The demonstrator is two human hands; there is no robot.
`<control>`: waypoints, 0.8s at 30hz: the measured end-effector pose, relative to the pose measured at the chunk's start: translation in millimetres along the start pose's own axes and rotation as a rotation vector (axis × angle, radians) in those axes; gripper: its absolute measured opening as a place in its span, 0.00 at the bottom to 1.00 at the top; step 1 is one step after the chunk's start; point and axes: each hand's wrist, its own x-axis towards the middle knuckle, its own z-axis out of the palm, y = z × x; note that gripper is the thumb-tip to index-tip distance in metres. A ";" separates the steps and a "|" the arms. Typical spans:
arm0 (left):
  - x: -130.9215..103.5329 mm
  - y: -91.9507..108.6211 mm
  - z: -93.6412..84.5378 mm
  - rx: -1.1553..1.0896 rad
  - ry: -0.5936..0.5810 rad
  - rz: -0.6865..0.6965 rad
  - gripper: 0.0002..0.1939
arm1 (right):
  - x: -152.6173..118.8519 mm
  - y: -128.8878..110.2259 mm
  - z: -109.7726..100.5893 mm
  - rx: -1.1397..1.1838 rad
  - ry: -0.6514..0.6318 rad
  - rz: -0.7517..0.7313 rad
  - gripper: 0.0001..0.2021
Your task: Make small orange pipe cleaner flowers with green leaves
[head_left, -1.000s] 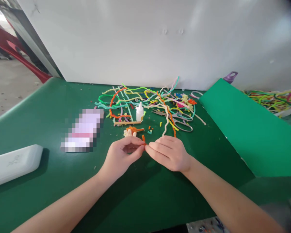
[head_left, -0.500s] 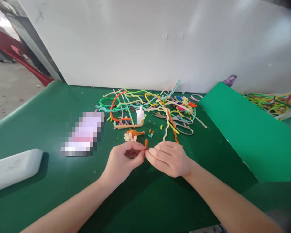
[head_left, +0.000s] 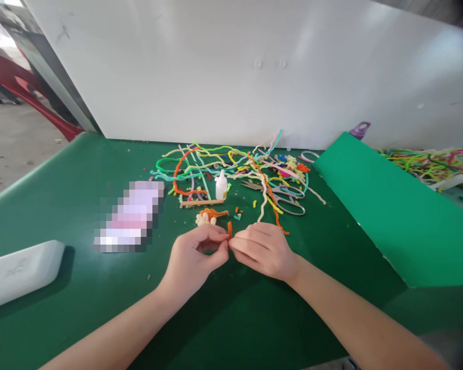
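Observation:
A short orange pipe cleaner piece [head_left: 230, 229] pokes up between the fingertips of both hands. My left hand [head_left: 196, 257] pinches it between thumb and forefinger. From the right, my right hand [head_left: 263, 251] closes on the same piece, its fingers pressed together. Just beyond the left hand lie a cream fluffy shape [head_left: 205, 219] and an orange twisted piece [head_left: 215, 212]. A small white bottle [head_left: 221, 186] stands behind them, next to a thin tan stick [head_left: 202, 203]. Metal scissors [head_left: 289, 198] lie to the right among coloured pipe cleaners [head_left: 216, 159].
On the green table [head_left: 100, 288], a pixelated phone-like object [head_left: 133, 216] and a white case [head_left: 23, 272] lie at left. A green board [head_left: 401, 216] leans at right, near more pipe cleaners [head_left: 428, 165]. A white panel [head_left: 216, 72] stands behind.
The view has shifted slightly, so the table things appear a little lower and further left. Both hands keep nearly the same pose around the orange piece.

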 end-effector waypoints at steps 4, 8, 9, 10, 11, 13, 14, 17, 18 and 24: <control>-0.1 -0.6 -0.2 0.024 -0.015 0.037 0.01 | 3.3 -4.4 5.6 0.283 0.028 0.251 0.03; 0.7 -0.4 -1.5 0.016 -0.032 0.049 0.01 | 7.3 -8.9 5.5 0.562 -0.026 0.586 0.05; 1.2 -0.3 -1.9 0.013 -0.037 0.047 0.01 | 7.6 -9.3 5.3 0.617 -0.042 0.649 0.06; 1.8 -0.3 -2.4 0.012 -0.043 0.043 0.01 | 7.6 -9.2 5.0 0.662 -0.052 0.695 0.06; 2.5 -0.3 -3.0 0.010 -0.051 0.039 0.01 | 7.4 -8.7 4.7 0.696 -0.059 0.723 0.06; 3.9 -0.5 -4.3 0.014 -0.067 0.021 0.02 | 6.9 -6.9 4.0 0.735 -0.069 0.742 0.05; 4.4 -0.7 -5.0 0.018 -0.072 0.008 0.02 | 6.6 -5.7 3.7 0.742 -0.061 0.746 0.04; 4.7 -1.4 -6.9 0.007 -0.044 -0.015 0.05 | 6.5 -1.6 3.4 0.756 -0.003 0.778 0.09; 4.3 -1.6 -7.3 -0.004 -0.034 -0.016 0.05 | 6.6 -0.5 3.7 0.768 0.006 0.807 0.11; 2.9 -2.1 -7.3 -0.022 -0.106 -0.007 0.06 | 8.1 -1.5 6.5 0.822 -0.134 0.916 0.11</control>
